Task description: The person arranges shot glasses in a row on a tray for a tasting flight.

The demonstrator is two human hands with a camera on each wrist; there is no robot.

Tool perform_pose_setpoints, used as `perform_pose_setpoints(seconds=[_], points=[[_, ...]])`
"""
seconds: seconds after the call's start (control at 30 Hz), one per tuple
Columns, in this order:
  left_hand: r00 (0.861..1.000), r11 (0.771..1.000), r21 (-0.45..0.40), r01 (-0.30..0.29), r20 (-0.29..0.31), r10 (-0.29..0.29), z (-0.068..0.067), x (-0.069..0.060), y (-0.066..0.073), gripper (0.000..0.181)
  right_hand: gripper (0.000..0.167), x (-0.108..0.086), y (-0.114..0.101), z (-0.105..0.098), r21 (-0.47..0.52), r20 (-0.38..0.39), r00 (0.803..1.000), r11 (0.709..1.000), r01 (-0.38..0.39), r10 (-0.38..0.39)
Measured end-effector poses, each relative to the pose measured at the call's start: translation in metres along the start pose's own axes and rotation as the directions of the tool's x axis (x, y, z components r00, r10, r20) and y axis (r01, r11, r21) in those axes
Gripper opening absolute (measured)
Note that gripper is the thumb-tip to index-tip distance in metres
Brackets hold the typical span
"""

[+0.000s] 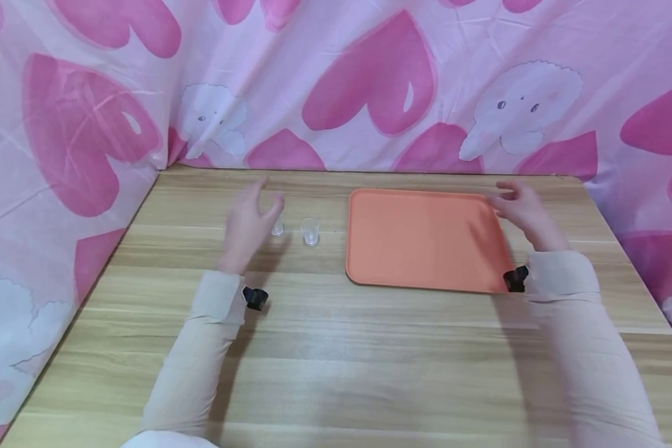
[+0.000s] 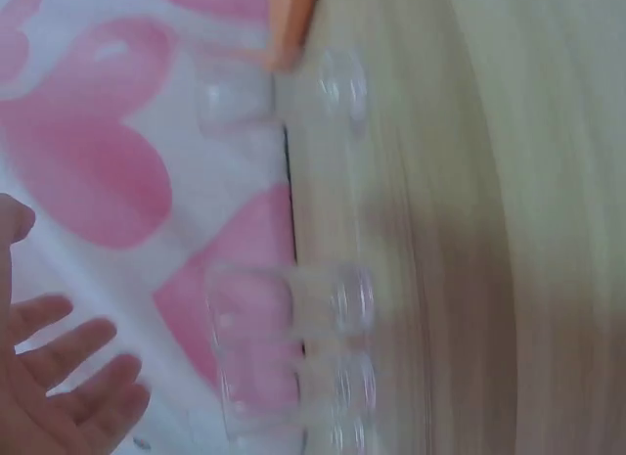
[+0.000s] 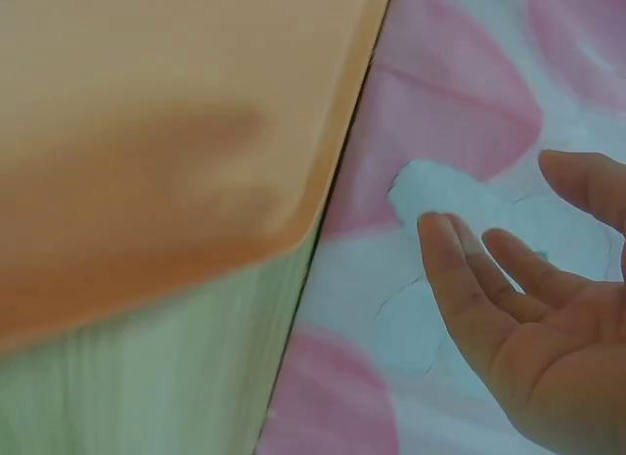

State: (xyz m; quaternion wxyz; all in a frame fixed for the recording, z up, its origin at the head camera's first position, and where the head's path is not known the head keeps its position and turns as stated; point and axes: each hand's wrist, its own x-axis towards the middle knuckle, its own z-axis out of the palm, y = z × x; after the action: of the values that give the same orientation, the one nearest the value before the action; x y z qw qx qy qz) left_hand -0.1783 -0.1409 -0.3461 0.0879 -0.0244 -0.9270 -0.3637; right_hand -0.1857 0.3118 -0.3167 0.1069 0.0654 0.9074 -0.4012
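Note:
Above the left part of the table, my left hand [image 1: 247, 227] has its fingers spread and holds nothing. Close by it stands a small clear cup [image 1: 277, 225], partly hidden by the hand in the head view. Another clear cup [image 1: 310, 231] stands a little to its right. Several clear cups [image 2: 249, 303] show blurred in the left wrist view. An orange tray [image 1: 425, 239] lies flat to the right of the cups. Over the tray's far right corner hovers my right hand [image 1: 523, 211], fingers relaxed and slightly bent, with nothing in it.
The wooden tabletop [image 1: 336, 348] reaches toward the front of the head view. A pink curtain [image 1: 369, 74] with hearts and white cartoon animals hangs behind the table and along both sides. Each wrist carries a small black camera [image 1: 255, 298].

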Motion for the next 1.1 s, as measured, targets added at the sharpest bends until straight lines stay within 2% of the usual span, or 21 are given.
perform_pose_setpoints(seconds=[0.17,0.33,0.53,0.73,0.83,0.97,1.1], points=[[0.995,0.989,-0.144,-0.018,0.098,0.032,0.01,-0.006,0.008,0.05,0.063,0.0,0.018,-0.006,-0.023,0.046,0.999,1.0,-0.016,0.017],[0.977,0.983,-0.184,0.005,0.209,0.034,0.022,-0.01,0.013,0.052,0.059,-0.002,0.033,-0.01,-0.075,0.067,0.998,0.997,-0.013,0.018],[0.96,0.981,-0.195,-0.009,0.271,0.063,0.031,-0.012,0.015,0.058,0.056,-0.004,0.042,-0.012,-0.082,0.102,0.995,0.997,0.004,0.005],[0.938,0.98,-0.198,0.005,0.341,0.064,0.035,-0.011,0.013,0.062,0.057,-0.004,0.049,-0.011,-0.086,0.099,0.993,0.994,-0.063,0.071],[0.928,0.989,-0.147,0.005,0.37,0.051,0.037,-0.011,0.011,0.061,0.058,-0.004,0.053,-0.011,-0.11,0.129,0.985,0.989,-0.097,0.111],[0.923,0.995,-0.094,-0.014,0.382,0.049,0.04,-0.01,0.009,0.059,0.059,-0.004,0.058,-0.008,-0.167,0.167,0.975,0.979,-0.118,0.146],[0.928,0.995,-0.098,-0.032,0.367,0.066,0.042,-0.01,0.007,0.055,0.058,-0.004,0.062,-0.006,-0.122,0.211,0.963,0.982,-0.145,0.169]])
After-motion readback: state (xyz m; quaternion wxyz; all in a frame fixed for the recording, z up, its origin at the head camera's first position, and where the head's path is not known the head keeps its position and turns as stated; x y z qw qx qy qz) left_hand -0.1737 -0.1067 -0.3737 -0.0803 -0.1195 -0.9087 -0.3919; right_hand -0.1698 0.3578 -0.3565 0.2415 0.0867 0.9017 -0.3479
